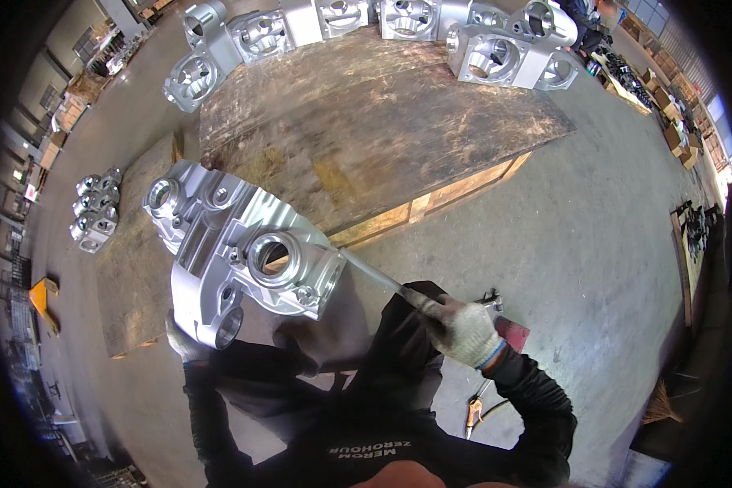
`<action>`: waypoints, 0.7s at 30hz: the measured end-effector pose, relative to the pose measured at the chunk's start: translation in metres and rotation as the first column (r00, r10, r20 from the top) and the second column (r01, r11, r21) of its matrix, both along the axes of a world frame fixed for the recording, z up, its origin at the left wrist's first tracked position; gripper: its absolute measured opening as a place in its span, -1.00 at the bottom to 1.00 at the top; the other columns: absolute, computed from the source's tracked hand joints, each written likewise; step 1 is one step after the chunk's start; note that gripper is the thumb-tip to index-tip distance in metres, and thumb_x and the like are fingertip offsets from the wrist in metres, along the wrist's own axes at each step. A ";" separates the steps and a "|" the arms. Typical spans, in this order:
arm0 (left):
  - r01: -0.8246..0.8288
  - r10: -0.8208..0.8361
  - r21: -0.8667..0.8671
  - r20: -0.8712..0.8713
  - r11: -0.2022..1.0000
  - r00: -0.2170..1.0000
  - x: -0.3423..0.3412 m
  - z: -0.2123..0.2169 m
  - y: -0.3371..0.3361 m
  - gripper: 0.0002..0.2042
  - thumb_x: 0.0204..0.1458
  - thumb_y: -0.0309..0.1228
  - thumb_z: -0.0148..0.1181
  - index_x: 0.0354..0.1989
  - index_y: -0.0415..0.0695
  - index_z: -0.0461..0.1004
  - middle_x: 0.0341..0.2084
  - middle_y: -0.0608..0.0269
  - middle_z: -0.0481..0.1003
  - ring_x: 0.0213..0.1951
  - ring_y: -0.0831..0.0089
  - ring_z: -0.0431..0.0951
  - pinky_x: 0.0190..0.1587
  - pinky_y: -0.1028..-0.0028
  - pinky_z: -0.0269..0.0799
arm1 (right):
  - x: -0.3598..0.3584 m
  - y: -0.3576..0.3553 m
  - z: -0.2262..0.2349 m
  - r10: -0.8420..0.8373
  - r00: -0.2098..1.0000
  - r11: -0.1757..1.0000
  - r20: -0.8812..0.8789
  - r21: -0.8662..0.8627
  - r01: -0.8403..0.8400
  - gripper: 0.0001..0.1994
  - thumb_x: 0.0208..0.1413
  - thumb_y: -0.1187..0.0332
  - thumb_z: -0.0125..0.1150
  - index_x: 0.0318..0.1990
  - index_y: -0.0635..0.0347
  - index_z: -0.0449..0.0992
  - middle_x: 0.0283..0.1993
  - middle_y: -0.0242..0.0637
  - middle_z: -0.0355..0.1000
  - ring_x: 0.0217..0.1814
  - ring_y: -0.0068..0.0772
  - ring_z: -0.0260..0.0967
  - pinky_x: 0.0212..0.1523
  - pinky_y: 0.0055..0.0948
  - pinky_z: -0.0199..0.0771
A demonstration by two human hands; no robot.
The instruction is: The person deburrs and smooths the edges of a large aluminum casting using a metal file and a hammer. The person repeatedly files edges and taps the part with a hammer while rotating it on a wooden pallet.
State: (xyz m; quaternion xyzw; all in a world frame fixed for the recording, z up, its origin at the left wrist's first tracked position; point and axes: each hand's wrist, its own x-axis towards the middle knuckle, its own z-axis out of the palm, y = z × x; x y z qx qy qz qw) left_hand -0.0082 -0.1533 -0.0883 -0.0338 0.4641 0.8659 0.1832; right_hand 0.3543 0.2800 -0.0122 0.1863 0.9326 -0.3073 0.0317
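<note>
We hold a long file [376, 275] in our gloved right hand [464, 329], fist closed round its handle, tip against the casting [236, 256]. The casting sits at the board's [382, 130] near edge, propped on our lap. Our left hand [183, 343] cups its lower end, mostly hidden. If the file skates off the rim, it could gouge the face; a weak left grip could let the casting roll off.

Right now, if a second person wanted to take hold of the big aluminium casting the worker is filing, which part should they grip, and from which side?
Probably the far end of the silver casting, by its smaller round boss, coming from the wooden platform side. The left hand already steadies the near lower end, and the right hand works the long file against the right flank, so only the far side is free.
</note>
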 end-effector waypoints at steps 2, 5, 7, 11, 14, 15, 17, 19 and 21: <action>0.007 -0.007 0.037 0.008 0.999 1.000 -0.001 0.001 0.002 -0.51 0.32 -0.10 -0.19 0.19 -0.20 0.41 0.07 0.11 0.52 0.11 0.19 0.50 0.24 0.21 0.34 | -0.011 0.005 0.007 0.084 0.981 0.994 -0.176 0.083 -0.070 -0.39 0.11 0.40 0.23 0.36 -0.20 0.35 -0.32 -0.18 0.46 -0.43 -0.09 0.48 -0.45 -0.21 0.52; 0.010 -0.011 0.035 0.018 0.999 1.000 -0.001 0.002 0.003 -0.52 0.32 -0.10 -0.16 0.19 -0.19 0.41 0.08 0.11 0.52 0.11 0.18 0.50 0.25 0.18 0.32 | -0.022 0.007 0.015 0.123 0.959 0.987 -0.257 0.136 -0.090 -0.46 0.15 0.44 0.22 0.32 -0.18 0.42 -0.22 -0.19 0.54 -0.36 -0.09 0.54 -0.42 -0.25 0.55; -0.059 0.059 -0.001 0.031 0.998 0.998 -0.004 0.000 0.003 -0.52 0.29 -0.08 -0.09 0.17 -0.20 0.41 0.03 0.15 0.53 0.06 0.21 0.52 0.20 0.18 0.38 | -0.024 0.006 0.019 0.117 0.957 0.989 -0.265 0.123 -0.087 -0.42 0.12 0.39 0.22 0.34 -0.19 0.38 -0.21 -0.17 0.51 -0.33 -0.09 0.53 -0.39 -0.20 0.55; -0.090 0.092 -0.034 0.083 0.995 0.992 -0.011 -0.011 -0.006 -0.54 0.29 -0.10 -0.06 0.16 -0.22 0.40 0.00 0.15 0.52 0.04 0.24 0.53 0.15 0.18 0.42 | -0.017 0.003 0.021 0.099 0.995 0.988 -0.008 0.118 -0.097 -0.34 0.07 0.34 0.26 0.39 -0.23 0.32 -0.31 -0.19 0.42 -0.40 -0.11 0.49 -0.47 -0.21 0.51; -0.150 0.132 -0.190 -0.106 0.970 0.986 -0.014 -0.017 -0.011 -0.62 0.30 -0.20 -0.05 0.09 -0.24 0.42 -0.06 0.16 0.52 0.00 0.30 0.54 0.07 0.24 0.47 | -0.015 0.002 0.016 0.127 0.984 0.976 -0.123 0.190 -0.102 -0.35 0.09 0.35 0.24 0.39 -0.22 0.32 -0.31 -0.20 0.41 -0.40 -0.13 0.49 -0.46 -0.21 0.51; -0.181 0.119 -0.310 -0.208 0.933 0.971 -0.014 -0.018 -0.012 -0.72 0.30 -0.31 -0.06 0.00 -0.25 0.43 -0.10 0.16 0.52 -0.04 0.34 0.54 0.02 0.30 0.49 | -0.014 0.001 0.015 0.128 0.969 0.974 -0.210 0.211 -0.083 -0.36 0.10 0.35 0.24 0.39 -0.22 0.32 -0.31 -0.20 0.42 -0.41 -0.14 0.49 -0.46 -0.20 0.52; -0.225 0.005 -0.533 -0.384 0.816 0.923 -0.013 -0.017 -0.011 -0.75 0.30 -0.35 -0.07 -0.03 -0.25 0.43 -0.10 0.15 0.52 -0.03 0.35 0.53 0.01 0.30 0.50 | -0.014 0.000 0.012 0.116 0.950 0.979 -0.289 0.195 -0.061 -0.37 0.07 0.39 0.25 0.36 -0.21 0.37 -0.25 -0.22 0.47 -0.45 -0.13 0.49 -0.48 -0.23 0.51; -0.131 0.081 -0.296 -0.173 0.946 0.982 -0.010 -0.016 -0.009 -0.67 0.31 -0.25 -0.09 0.03 -0.22 0.43 -0.07 0.16 0.52 0.01 0.33 0.52 0.08 0.25 0.45 | -0.015 -0.001 0.010 0.093 0.992 0.975 -0.084 0.210 -0.074 -0.38 0.07 0.44 0.24 0.34 -0.20 0.39 -0.17 -0.26 0.51 -0.45 -0.15 0.50 -0.48 -0.28 0.52; -0.133 0.134 -0.044 0.041 0.990 0.990 -0.010 -0.014 -0.007 -0.61 0.33 -0.17 -0.11 0.09 -0.21 0.43 -0.03 0.18 0.52 0.04 0.30 0.51 0.14 0.22 0.41 | -0.016 -0.001 0.011 0.089 0.984 0.972 -0.154 0.229 -0.052 -0.39 0.08 0.45 0.23 0.34 -0.19 0.40 -0.16 -0.25 0.51 -0.44 -0.13 0.50 -0.48 -0.28 0.53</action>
